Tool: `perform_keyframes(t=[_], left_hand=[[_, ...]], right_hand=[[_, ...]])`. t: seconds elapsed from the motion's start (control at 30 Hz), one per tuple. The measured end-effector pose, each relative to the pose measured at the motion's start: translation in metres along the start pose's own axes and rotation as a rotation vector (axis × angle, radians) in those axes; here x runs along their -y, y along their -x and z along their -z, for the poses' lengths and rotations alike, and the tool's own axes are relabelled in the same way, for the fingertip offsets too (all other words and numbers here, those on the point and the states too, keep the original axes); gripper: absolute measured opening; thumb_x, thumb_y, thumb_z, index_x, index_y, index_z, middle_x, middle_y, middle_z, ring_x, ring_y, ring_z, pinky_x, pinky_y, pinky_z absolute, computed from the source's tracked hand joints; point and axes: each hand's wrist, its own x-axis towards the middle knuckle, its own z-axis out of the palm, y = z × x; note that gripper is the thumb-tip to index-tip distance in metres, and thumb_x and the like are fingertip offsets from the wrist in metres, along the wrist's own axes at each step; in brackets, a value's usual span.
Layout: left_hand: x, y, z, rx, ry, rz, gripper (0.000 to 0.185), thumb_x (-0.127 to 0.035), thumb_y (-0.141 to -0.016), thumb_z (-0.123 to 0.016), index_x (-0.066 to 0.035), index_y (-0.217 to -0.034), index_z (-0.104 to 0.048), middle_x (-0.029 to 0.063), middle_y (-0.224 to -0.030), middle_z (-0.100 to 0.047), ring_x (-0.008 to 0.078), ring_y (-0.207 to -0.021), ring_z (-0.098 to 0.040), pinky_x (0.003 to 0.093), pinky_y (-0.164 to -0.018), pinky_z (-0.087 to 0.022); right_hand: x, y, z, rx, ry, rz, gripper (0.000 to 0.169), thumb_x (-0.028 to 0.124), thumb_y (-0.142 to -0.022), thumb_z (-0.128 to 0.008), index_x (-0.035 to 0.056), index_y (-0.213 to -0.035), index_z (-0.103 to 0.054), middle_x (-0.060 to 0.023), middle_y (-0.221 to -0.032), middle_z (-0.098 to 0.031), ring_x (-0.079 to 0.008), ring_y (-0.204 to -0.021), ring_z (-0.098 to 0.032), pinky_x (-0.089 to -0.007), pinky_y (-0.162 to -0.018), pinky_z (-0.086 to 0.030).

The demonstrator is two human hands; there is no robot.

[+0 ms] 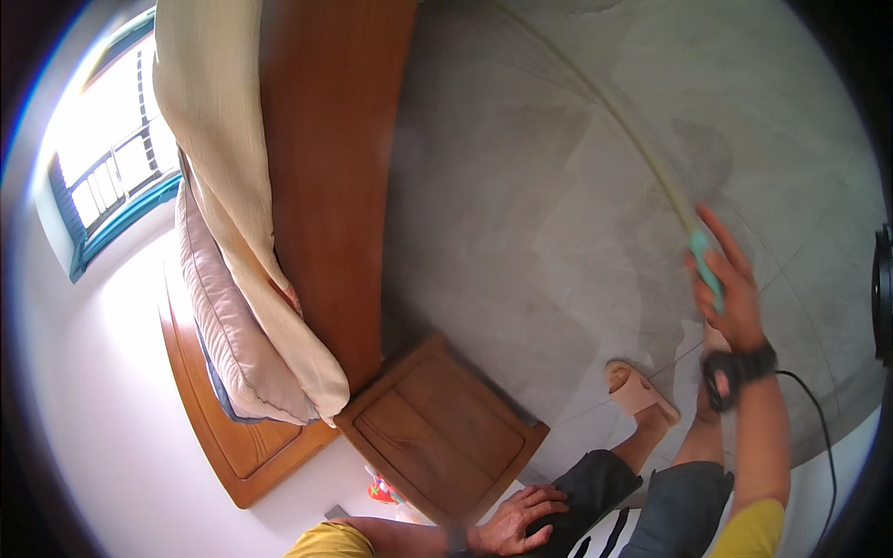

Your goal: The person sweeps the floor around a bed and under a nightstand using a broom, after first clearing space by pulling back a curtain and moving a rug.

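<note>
My right hand (pixel 729 289) is closed round the turquoise grip of a long, thin pole (pixel 628 125). From the hand, the beige shaft reaches over the grey floor to the top edge of the picture, where its far end is out of view. A dark band with a black device is on the right wrist. My left hand (pixel 520 519) rests on the dark shorts (pixel 600 481) over my thigh, its fingers slightly spread and nothing seen in it.
A wooden bed frame (pixel 328 174) with beige bedding (pixel 216 104) and a pink pillow (pixel 230 328) stands at left. A wooden nightstand (pixel 446 425) adjoins it. A sandalled foot (pixel 638 390) is on the tiled floor (pixel 488 244); a black cable (pixel 827 432) runs at right.
</note>
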Motion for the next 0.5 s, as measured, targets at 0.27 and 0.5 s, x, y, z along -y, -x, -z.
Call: perform_keyframes(t=[0.27, 0.5], left_hand=[[0.002, -0.014, 0.004, 0.103, -0.067, -0.004, 0.032, -0.020, -0.078, -0.053, -0.006, -0.106, -0.053, 0.0130, -0.116, -0.049, 0.0316, -0.107, -0.045, 0.0407, -0.092, -0.039], [-0.004, -0.022, 0.004, 0.126, -0.125, 0.035, 0.032, -0.021, -0.077, -0.053, -0.006, -0.105, -0.054, 0.0123, -0.116, -0.049, 0.0315, -0.109, -0.045, 0.0416, -0.091, -0.040]], right_hand=[[-0.008, 0.179, 0.118, -0.204, 0.990, 0.157, 0.050, 0.023, -0.085, -0.051, -0.0025, -0.128, -0.041, -0.0070, -0.069, -0.052, -0.0140, -0.057, -0.048, -0.0278, -0.054, -0.040], [-0.031, 0.078, 0.059, 0.348, 1.022, 0.199, 0.038, 0.012, -0.082, -0.050, -0.0040, -0.116, -0.047, -0.0245, -0.077, -0.056, -0.0402, -0.072, -0.056, -0.0404, -0.061, -0.045]])
